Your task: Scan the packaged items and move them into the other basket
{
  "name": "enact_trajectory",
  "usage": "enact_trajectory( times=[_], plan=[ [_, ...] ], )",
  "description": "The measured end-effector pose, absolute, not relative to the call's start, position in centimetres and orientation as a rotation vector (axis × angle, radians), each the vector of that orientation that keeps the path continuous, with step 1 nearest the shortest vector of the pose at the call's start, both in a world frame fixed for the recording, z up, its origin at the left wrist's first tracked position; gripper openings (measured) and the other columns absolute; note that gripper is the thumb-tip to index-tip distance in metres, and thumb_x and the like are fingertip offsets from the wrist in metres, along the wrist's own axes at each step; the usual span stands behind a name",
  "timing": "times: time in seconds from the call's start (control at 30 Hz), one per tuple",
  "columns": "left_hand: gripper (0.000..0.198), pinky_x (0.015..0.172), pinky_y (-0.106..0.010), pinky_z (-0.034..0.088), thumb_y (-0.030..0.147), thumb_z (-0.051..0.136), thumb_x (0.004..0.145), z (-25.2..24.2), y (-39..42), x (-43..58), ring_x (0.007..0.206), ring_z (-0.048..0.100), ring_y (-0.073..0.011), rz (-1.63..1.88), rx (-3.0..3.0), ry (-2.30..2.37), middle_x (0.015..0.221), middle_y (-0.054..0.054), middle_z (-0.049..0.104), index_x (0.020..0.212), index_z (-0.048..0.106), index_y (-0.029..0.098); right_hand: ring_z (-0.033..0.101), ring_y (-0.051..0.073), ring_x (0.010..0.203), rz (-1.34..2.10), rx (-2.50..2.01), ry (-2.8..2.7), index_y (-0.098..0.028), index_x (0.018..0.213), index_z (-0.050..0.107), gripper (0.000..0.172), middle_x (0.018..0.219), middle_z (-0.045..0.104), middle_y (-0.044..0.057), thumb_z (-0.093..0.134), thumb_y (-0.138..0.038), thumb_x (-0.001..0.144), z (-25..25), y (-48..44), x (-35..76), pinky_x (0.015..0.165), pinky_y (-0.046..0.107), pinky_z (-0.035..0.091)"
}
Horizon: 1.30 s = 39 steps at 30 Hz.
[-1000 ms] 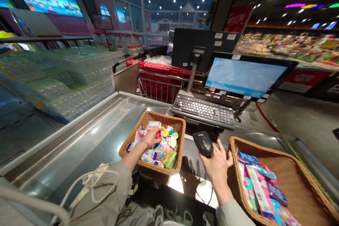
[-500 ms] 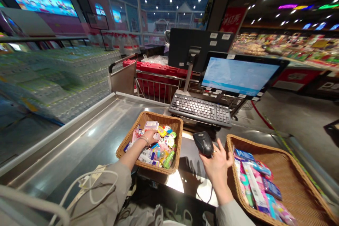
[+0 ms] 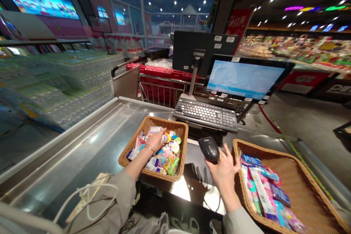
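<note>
My left hand [image 3: 155,140] reaches down into the left wicker basket [image 3: 177,177]. Its fingers are bent at a small round pinkish pack [image 3: 164,138]; they partly hide what is in their grip. Small packaged goods surround that hand, among them a pale lilac box [image 3: 155,129] and a bright green item [image 3: 173,166]. In my right hand [image 3: 225,170] is a black handheld barcode scanner [image 3: 209,148], raised above the counter between two baskets. The right basket [image 3: 309,186] stands beside my right hand, with colourful packs [image 3: 263,190] along its left side.
Behind the left basket lies a black keyboard [image 3: 205,112], below a lit screen [image 3: 245,79]. A metal counter [image 3: 101,135] with a raised edge extends left. Past it are a metal cart [image 3: 161,89] and stacked bottle packs [image 3: 60,84]. A white cable [image 3: 90,190] crosses near my left sleeve.
My left hand has shifted and turned slightly within the basket, its fingers now more raised beside the round pinkish pack. My right hand and the scanner hold nearly the same place.
</note>
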<state>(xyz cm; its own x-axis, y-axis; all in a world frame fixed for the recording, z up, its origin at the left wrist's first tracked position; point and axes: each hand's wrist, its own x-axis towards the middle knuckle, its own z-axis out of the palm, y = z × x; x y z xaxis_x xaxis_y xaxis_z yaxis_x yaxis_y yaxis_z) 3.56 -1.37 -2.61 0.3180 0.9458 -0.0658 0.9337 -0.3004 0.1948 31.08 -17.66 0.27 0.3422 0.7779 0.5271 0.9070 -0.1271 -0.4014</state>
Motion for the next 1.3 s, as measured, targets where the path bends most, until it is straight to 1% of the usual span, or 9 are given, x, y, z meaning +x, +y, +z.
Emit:
enact_trajectory(
  times=[0.2, 0.33, 0.43, 0.53, 0.67, 0.77, 1.1, 1.2, 1.3],
  plan=[
    [0.081, 0.089, -0.033, 0.048, 0.024, 0.064, 0.08, -1.4, -1.7, 5.3, 0.11, 0.063, -0.0265, 0.189, 2.498, 1.671, 0.123, -0.009, 0.065, 0.148, 0.022, 0.026, 0.044, 0.029, 0.127, -0.289, -1.927, -1.502, -0.025, 0.091, 0.067, 0.027, 0.105, 0.071, 0.005, 0.05, -0.041, 0.077, 0.7, -17.7, 31.1, 0.105, 0.055, 0.013],
    [0.082, 0.102, -0.035, 0.043, 0.019, 0.064, 0.08, -0.8, -2.0, 6.4, 0.126, 0.052, -0.025, 0.351, 2.57, 1.541, 0.138, -0.007, 0.055, 0.149, 0.02, 0.027, 0.043, 0.03, 0.128, -0.284, -1.952, -1.487, -0.025, 0.093, 0.067, 0.029, 0.108, 0.07, 0.006, 0.049, -0.041, 0.078, 1.1, -17.9, 31.1, 0.105, 0.055, 0.012],
    [0.081, 0.112, -0.038, 0.033, 0.016, 0.059, 0.081, -0.3, -2.4, 7.2, 0.132, 0.046, -0.0226, 0.46, 2.661, 1.393, 0.147, -0.006, 0.045, 0.15, 0.018, 0.026, 0.043, 0.029, 0.129, -0.307, -1.942, -1.485, -0.024, 0.093, 0.066, 0.027, 0.108, 0.07, 0.006, 0.05, -0.038, 0.077, 1.1, -18.0, 31.2, 0.105, 0.055, 0.014],
    [0.076, 0.119, -0.045, 0.019, 0.017, 0.053, 0.086, 0.1, -3.2, 8.4, 0.129, 0.049, -0.0194, 0.534, 2.722, 1.245, 0.148, -0.007, 0.044, 0.151, 0.015, 0.026, 0.043, 0.029, 0.129, -0.323, -1.942, -1.479, -0.024, 0.092, 0.066, 0.025, 0.106, 0.071, 0.005, 0.052, -0.037, 0.076, 1.0, -18.1, 31.3, 0.105, 0.055, 0.015],
    [0.065, 0.116, -0.06, -0.005, 0.023, 0.051, 0.09, -0.1, -4.2, 10.1, 0.135, 0.042, -0.0228, 0.62, 2.743, 1.154, 0.144, -0.008, 0.049, 0.148, 0.023, 0.027, 0.044, 0.029, 0.128, -0.318, -1.969, -1.471, -0.024, 0.093, 0.067, 0.027, 0.107, 0.07, 0.006, 0.052, -0.037, 0.075, 1.0, -18.2, 31.5, 0.106, 0.055, 0.014],
    [0.063, 0.112, -0.064, -0.013, 0.026, 0.054, 0.09, -0.6, -4.5, 10.9, 0.139, 0.036, -0.0238, 0.636, 2.744, 1.1, 0.142, -0.007, 0.052, 0.146, 0.026, 0.029, 0.043, 0.03, 0.128, -0.318, -1.975, -1.463, -0.025, 0.09, 0.067, 0.024, 0.107, 0.07, 0.005, 0.051, -0.036, 0.075, 1.1, -18.3, 31.5, 0.106, 0.055, 0.013],
    [0.068, 0.107, -0.067, -0.02, 0.022, 0.057, 0.087, 0.0, -3.9, 11.4, 0.141, 0.031, -0.0248, 0.555, 2.781, 1.15, 0.137, -0.007, 0.057, 0.147, 0.024, 0.029, 0.04, 0.03, 0.131, -0.315, -1.958, -1.501, -0.026, 0.09, 0.068, 0.022, 0.113, 0.069, 0.002, 0.053, -0.033, 0.075, 1.6, -18.5, 31.4, 0.106, 0.057, 0.012],
    [0.069, 0.106, -0.068, -0.021, 0.018, 0.057, 0.085, 0.4, -4.0, 11.7, 0.138, 0.037, -0.0264, 0.549, 2.724, 1.228, 0.137, -0.006, 0.057, 0.146, 0.026, 0.03, 0.039, 0.03, 0.131, -0.307, -1.964, -1.506, -0.027, 0.09, 0.068, 0.022, 0.114, 0.069, 0.001, 0.055, -0.033, 0.074, 1.6, -18.5, 31.4, 0.106, 0.057, 0.011],
    [0.066, 0.109, -0.067, -0.018, 0.017, 0.061, 0.083, 0.4, -4.0, 11.8, 0.127, 0.051, -0.0278, 0.541, 2.65, 1.34, 0.133, -0.006, 0.06, 0.142, 0.037, 0.033, 0.04, 0.03, 0.131, -0.311, -1.97, -1.512, -0.026, 0.091, 0.069, 0.022, 0.115, 0.069, 0.002, 0.055, -0.033, 0.075, 1.6, -18.4, 31.5, 0.106, 0.058, 0.011]
  ],
)
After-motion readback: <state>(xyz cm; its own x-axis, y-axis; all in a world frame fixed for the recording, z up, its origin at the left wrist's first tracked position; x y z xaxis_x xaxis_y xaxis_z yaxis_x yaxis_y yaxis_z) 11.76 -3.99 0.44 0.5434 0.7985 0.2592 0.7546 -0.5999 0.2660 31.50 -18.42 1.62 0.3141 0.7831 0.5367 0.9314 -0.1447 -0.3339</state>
